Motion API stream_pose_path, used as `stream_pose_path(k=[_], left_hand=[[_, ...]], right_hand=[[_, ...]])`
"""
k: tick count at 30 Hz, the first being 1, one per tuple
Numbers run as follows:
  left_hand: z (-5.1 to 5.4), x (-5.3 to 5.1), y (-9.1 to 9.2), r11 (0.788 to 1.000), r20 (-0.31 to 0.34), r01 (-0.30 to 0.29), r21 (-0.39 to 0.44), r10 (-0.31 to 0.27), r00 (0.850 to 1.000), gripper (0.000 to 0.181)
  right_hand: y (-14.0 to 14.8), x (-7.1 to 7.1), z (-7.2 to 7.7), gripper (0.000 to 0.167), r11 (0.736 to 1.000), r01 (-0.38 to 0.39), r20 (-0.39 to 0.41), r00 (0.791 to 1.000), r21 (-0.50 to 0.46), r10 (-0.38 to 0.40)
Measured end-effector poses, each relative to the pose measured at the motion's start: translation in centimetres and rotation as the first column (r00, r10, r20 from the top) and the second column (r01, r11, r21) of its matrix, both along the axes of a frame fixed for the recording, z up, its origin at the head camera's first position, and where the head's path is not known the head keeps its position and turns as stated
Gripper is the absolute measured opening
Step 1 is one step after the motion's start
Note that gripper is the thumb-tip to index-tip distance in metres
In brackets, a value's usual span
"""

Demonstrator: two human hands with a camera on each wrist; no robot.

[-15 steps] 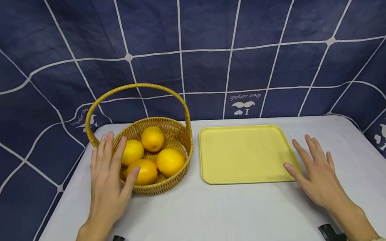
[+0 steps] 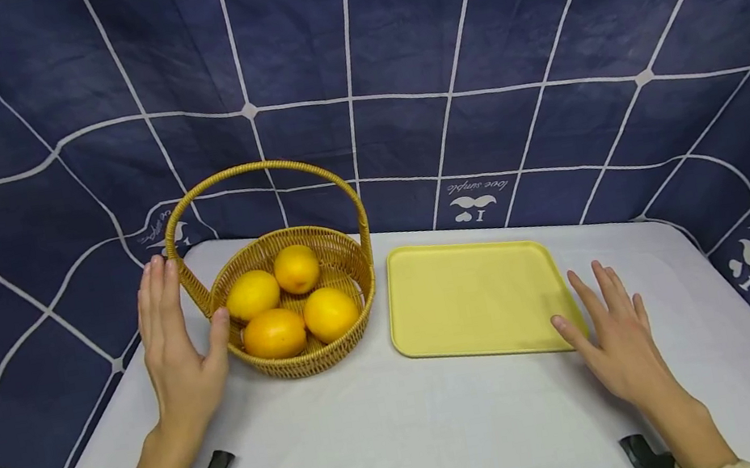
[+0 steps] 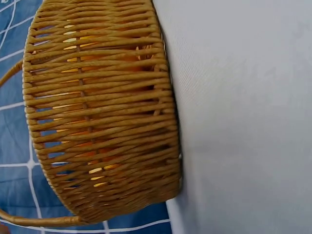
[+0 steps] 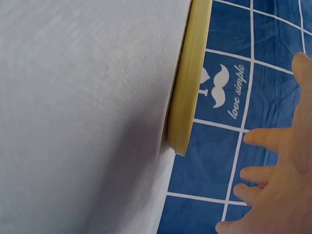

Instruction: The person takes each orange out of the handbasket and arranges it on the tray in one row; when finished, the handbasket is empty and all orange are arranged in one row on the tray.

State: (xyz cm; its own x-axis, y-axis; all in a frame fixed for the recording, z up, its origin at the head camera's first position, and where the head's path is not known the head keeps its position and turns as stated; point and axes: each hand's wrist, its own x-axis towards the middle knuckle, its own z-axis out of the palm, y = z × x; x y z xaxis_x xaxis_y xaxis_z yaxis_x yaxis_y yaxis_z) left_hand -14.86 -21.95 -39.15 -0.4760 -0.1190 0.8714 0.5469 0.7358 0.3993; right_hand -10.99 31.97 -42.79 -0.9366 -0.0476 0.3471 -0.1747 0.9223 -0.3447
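Observation:
The left hand [image 2: 182,367] is at the left side of a wicker basket [image 2: 307,365], fingers straight, thumb apart and close to the basket's rim; contact cannot be told. Several yellow-orange fruits, one of them a round fruit [image 2: 331,314], lie in the basket. Its woven side [image 3: 102,107] fills much of the left wrist view. By the right end of a yellow tray [image 2: 474,300] the right hand [image 2: 617,347] has its fingers spread and holds nothing. In the right wrist view the same hand [image 4: 287,170] appears beyond the tray's edge [image 4: 187,83].
A white-covered table [image 2: 408,441] lies under everything. Behind it and at both sides hangs a dark blue cloth [image 2: 402,33] with white grid lines. The basket's tall arched handle [image 2: 254,168] rises above its rim.
The left hand has moved left, from over the basket's left edge to beside it, so more of the fruit shows. The right hand, the basket and the tray have stayed in place.

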Motion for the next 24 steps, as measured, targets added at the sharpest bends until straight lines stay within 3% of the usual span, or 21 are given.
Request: stream_pose_path(k=[2,4,8,11,14,16,24], left_hand=[[-0.6,-0.1,-0.6,0.999,0.098,-0.007,0.048,0.003,0.995,0.069],[-1.1,-0.1,-1.0,0.993,0.218,-0.012,0.115,-0.013,0.976,0.071],[-1.7,-0.2,-1.6,0.965,0.426,-0.023,0.260,-0.093,0.900,0.070],[-2.0,-0.4,-1.8,0.940,0.512,-0.002,0.342,-0.185,0.839,0.066],[-2.2,-0.6,-2.1,0.915,0.559,0.034,0.401,-0.274,0.782,0.062],[-2.4,-0.8,-2.3,0.902,0.573,0.058,0.428,-0.320,0.755,0.062],[-3.9,-1.5,-2.7,0.832,0.559,0.115,0.542,-0.459,0.691,0.066]], right_hand=[[0.0,0.0,0.0,0.075,1.000,0.001,0.003,1.000,0.002,-0.001],[0.0,0.0,0.0,0.075,1.000,0.003,0.006,1.000,0.003,-0.003],[-0.1,-0.1,0.0,0.075,1.000,0.006,0.010,1.000,0.009,-0.006],[-0.1,0.0,-0.1,0.074,1.000,0.007,0.010,1.000,0.007,-0.007],[-0.3,0.0,-0.1,0.074,1.000,0.009,0.013,1.000,0.006,-0.009],[-0.4,0.0,-0.2,0.074,1.000,0.011,0.017,1.000,0.008,-0.011],[-1.2,-0.3,0.3,0.072,0.999,-0.027,0.028,0.999,-0.020,0.027]])
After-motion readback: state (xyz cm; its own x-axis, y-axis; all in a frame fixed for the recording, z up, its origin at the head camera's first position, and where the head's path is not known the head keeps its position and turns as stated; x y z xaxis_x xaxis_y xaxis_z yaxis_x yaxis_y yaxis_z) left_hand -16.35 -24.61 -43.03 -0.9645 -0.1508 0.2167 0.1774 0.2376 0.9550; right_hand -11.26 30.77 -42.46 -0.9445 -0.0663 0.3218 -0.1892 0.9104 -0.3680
